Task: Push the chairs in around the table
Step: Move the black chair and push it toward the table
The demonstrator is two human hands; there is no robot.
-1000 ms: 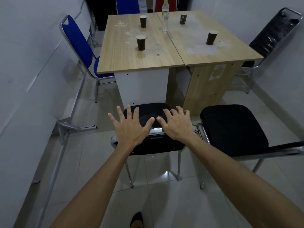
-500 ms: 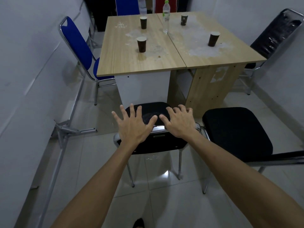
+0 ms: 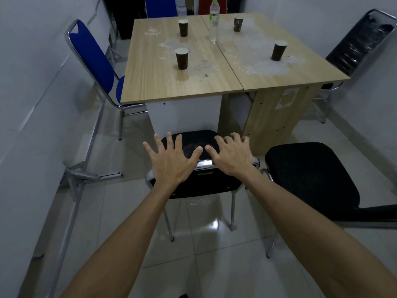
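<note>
Left hand (image 3: 171, 164) and right hand (image 3: 231, 157), fingers spread wide, press flat on the chrome-framed black padded chair (image 3: 199, 181), whose seat nears the pale wooden desk (image 3: 163, 82) bearing dark paper cups (image 3: 182, 58).

White walls (image 3: 32, 87), glossy pale floor tiles (image 3: 204, 250); dim, perhaps windowless.

Very little here can be read. At the top centre of the frame, a clear plastic bottle (image 3: 214, 20) with a green cap stands on the table, and its white label carries green lettering that looks like "ades", perhaps cut off at the start. Just to its right, a dark paper cup (image 3: 238, 23) shows the pale letters "TE". The other cups' print is too dim to read.
</note>
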